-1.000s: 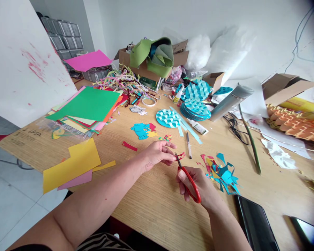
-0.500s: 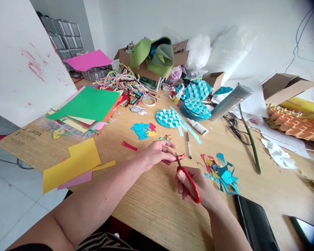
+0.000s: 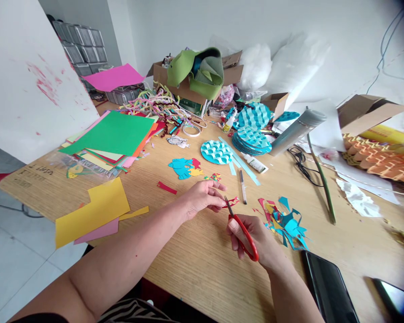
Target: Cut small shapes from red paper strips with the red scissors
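Between thumb and fingers, my left hand pinches a small strip of red paper, its free end pointing right. My right hand is closed round red-handled scissors, and their blades lie against the strip, slightly parted. Beyond my left hand are blue paper fish, with red and yellow cut-outs beside them and a little heap of tiny bits. A separate red paper strip lies left of my wrist. Right of the scissors sits a pile of coloured scraps.
A pen, a glue bottle and a blue-patterned disc lie ahead. Coloured sheets and yellow paper are at left. A grey cylinder leans at the back right; a black phone lies near my right forearm.
Almost nothing differs. The scissors and my right hand have shifted very slightly to the right; my left hand keeps its place on the red strip.
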A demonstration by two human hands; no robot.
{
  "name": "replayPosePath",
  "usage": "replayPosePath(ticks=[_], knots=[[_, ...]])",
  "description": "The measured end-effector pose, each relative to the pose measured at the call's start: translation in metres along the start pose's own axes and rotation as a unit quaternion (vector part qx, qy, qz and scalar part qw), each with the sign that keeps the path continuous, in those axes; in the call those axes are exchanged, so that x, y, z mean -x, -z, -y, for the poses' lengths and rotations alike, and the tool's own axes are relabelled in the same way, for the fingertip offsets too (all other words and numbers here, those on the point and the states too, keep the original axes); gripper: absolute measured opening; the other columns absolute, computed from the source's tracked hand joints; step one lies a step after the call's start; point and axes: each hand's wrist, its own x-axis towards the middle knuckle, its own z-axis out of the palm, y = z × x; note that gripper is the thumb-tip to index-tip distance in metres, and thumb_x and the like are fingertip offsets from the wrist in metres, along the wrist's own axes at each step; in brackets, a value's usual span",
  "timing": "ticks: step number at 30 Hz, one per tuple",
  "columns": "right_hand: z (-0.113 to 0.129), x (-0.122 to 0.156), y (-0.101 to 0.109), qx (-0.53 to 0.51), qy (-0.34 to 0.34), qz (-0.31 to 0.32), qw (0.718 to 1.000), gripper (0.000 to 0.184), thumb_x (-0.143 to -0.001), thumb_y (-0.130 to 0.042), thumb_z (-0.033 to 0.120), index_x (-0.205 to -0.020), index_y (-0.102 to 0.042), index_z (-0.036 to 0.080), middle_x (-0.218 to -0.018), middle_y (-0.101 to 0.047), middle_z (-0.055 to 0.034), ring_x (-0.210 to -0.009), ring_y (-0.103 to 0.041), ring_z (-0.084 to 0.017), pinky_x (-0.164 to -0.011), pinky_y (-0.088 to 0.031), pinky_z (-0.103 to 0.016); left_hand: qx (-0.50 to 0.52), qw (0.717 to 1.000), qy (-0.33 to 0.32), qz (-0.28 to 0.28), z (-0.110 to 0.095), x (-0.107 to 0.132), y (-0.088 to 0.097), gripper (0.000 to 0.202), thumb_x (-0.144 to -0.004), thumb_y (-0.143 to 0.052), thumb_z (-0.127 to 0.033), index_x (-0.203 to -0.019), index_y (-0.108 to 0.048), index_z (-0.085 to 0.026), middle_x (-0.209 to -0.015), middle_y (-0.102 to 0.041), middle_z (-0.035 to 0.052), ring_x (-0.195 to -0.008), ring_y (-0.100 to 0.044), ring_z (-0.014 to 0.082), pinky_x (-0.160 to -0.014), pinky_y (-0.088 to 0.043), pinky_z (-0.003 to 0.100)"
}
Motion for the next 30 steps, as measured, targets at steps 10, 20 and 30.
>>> replayPosePath(ticks=[10,20,30], knots=[[0.002,0.001,0.000,-0.004,-0.003,-0.007,1.000,0.046,-0.076,-0.062,0.059,-0.062,-0.050,0.017,-0.045,-0.057,0.0024,-0.031,-0.050,-0.009,-0.031,-0.026,-0.016,0.003,1.000,-0.003,0.001,0.000,0.000,0.001,0.040,-0.061,-0.069,-0.008,-0.099,-0.056,-0.010,-0.066,-0.062,-0.0002,-0.054,-0.056,0.0088,-0.058,-0.044,0.025],[-0.001,0.001,0.000,0.000,-0.014,-0.018,1.000,0.046,-0.074,-0.063,0.060,-0.062,-0.049,0.018,-0.044,-0.057,0.0027,-0.030,-0.050,-0.009,-0.032,-0.027,-0.017,0.005,1.000,-0.007,-0.009,0.000,-0.001,0.002,0.038,-0.062,-0.071,-0.009,-0.097,-0.058,-0.012,-0.068,-0.064,0.0010,-0.055,-0.058,0.0089,-0.057,-0.046,0.024],[-0.002,-0.004,0.014,-0.062,-0.006,-0.134,0.989,0.050,-0.071,-0.062,0.065,-0.063,-0.056,0.016,-0.043,-0.056,0.0016,-0.030,-0.049,-0.009,-0.032,-0.031,-0.019,-0.231,0.960,-0.007,-0.157,-0.017,-0.003,0.019,0.031,-0.066,-0.067,-0.007,-0.094,-0.057,-0.014,-0.066,-0.061,-0.0011,-0.054,-0.054,0.0096,-0.051,-0.037,0.020]])
